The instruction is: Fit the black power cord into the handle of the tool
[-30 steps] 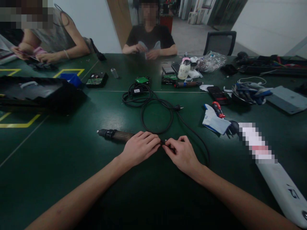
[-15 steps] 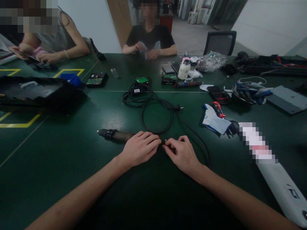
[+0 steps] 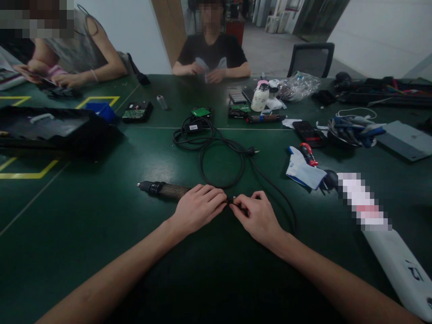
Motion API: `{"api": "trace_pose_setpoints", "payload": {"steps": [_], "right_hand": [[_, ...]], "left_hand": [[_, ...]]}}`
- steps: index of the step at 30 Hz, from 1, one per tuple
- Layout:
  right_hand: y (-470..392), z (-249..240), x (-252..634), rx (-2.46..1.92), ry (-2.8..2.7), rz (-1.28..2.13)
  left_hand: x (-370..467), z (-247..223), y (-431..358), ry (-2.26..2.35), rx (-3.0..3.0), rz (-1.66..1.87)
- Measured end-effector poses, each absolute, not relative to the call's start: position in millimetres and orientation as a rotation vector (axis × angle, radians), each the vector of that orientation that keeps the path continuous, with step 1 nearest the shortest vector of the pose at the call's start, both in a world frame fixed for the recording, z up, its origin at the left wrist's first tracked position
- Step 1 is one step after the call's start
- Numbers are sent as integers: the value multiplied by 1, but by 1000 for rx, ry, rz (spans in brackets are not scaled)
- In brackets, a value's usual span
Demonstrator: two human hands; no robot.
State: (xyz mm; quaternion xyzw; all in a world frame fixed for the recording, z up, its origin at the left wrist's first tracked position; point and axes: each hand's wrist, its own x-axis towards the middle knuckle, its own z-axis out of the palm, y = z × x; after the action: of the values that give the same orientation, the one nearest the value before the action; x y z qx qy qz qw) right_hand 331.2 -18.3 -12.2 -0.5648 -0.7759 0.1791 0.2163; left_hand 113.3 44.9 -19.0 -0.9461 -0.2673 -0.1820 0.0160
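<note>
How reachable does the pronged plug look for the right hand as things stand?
Probably yes: the plug lies just beyond the right hand, with nothing visible on top, only cord beside it. That hand seems busy pinching a small dark piece beside the left hand, though.

On the white bar (image 3: 388, 256), toward the tabletop's (image 3: 101, 202) near right corner, stand dark marks (image 3: 414, 271) that look like a number, perhaps 12, though this is unsure; farther along it, a patch (image 3: 366, 202) with a reddish band is pixelated past reading. Toward the tabletop's far edge, the box (image 3: 199, 128) on the black cord (image 3: 243, 163) bears a white label (image 3: 193, 127), its print too small to make out.
</note>
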Motion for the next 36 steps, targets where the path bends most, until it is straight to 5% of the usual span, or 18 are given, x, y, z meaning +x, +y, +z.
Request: {"api": "trace_pose_setpoints", "payload": {"steps": [36], "right_hand": [[-16, -14, 329, -1589, -2127, 510]], "left_hand": [[109, -20, 47, -771, -2980, -570]]}}
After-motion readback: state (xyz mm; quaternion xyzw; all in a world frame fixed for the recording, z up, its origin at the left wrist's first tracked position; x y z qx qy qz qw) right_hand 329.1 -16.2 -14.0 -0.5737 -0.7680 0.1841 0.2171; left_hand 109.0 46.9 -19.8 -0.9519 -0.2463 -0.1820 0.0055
